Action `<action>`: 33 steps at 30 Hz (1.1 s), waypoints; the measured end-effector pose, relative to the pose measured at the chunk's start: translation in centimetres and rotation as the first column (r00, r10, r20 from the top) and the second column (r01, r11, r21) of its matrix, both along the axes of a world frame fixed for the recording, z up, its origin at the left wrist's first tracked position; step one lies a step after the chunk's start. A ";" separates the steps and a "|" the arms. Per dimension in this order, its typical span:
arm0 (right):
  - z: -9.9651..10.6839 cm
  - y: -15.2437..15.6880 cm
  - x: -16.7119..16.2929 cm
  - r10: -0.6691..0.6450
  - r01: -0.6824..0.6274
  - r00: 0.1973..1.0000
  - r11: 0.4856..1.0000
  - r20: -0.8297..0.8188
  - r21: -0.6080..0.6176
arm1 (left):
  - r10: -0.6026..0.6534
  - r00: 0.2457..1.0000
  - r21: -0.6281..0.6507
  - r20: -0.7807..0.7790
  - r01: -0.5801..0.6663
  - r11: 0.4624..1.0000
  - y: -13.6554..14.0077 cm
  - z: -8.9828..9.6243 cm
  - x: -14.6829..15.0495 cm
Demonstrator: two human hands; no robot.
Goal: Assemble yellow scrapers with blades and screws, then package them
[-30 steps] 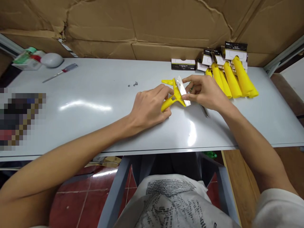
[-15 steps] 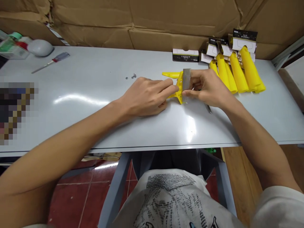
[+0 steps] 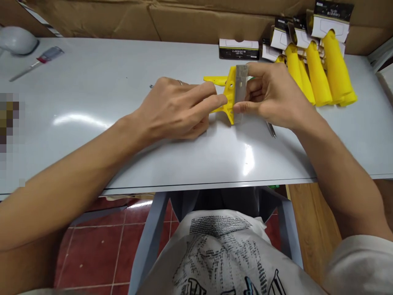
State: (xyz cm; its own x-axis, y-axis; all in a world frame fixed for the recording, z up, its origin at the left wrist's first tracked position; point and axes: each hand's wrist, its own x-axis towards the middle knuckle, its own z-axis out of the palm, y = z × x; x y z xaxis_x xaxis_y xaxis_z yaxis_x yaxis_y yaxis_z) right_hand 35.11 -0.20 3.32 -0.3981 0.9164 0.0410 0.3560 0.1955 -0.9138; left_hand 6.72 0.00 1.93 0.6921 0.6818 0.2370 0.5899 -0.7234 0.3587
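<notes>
Above the middle of the table, my left hand (image 3: 181,106) pinches a yellow plastic scraper head (image 3: 230,92), which has small holes and a narrow arm sticking out to the left. A flat grey metal blade (image 3: 241,84) stands along the right edge of the head. My right hand (image 3: 273,96) grips that blade, thumb near its lower part and fingers at its top. The blade seems to lie against the yellow edge. Below the right hand a thin metal shaft (image 3: 271,130) pokes out, the rest of it hidden. A small nut or screw (image 3: 151,86) shows beside my left hand.
Several yellow tubular handles (image 3: 336,67) with black-and-white card packaging (image 3: 331,20) lie at the back right. A small black-and-white box (image 3: 238,51) sits by the cardboard wall (image 3: 199,24). A screwdriver (image 3: 41,61) and a white rounded object (image 3: 18,40) are at the far left.
The camera view has shifted, so the table contents sit higher in the picture. Both hands keep their holds; the blade has turned slightly, showing a hole. My left hand now covers most of the loose hardware.
</notes>
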 end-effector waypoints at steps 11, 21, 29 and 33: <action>-0.2 -0.9 -0.9 -0.138 0.140 0.981 0.990 -0.135 0.006 | 0.055 0.986 0.105 -0.160 -0.038 0.994 -0.5 0.3 0.2; -1.3 0.8 0.0 -0.315 0.071 0.899 0.789 0.303 0.610 | 0.058 0.938 0.165 -0.343 0.000 0.986 2.2 2.1 -3.1; -4.4 2.9 0.2 -0.159 -0.266 0.769 0.801 0.619 0.536 | -0.069 0.893 0.068 -0.445 0.111 0.991 1.4 2.4 -2.4; -4.8 4.1 0.2 -0.167 -0.206 0.806 0.819 0.567 0.535 | -0.060 0.883 0.055 -0.465 0.097 0.994 0.3 2.3 -1.2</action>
State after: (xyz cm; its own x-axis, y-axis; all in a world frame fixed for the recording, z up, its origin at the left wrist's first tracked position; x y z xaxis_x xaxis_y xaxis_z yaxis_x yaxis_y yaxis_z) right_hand 35.28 3.86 -1.50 -0.5328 0.7950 0.2900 0.7533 0.6017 -0.2655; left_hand 5.54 0.32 4.24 0.7859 0.6139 -0.0745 0.6157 -0.7879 0.0029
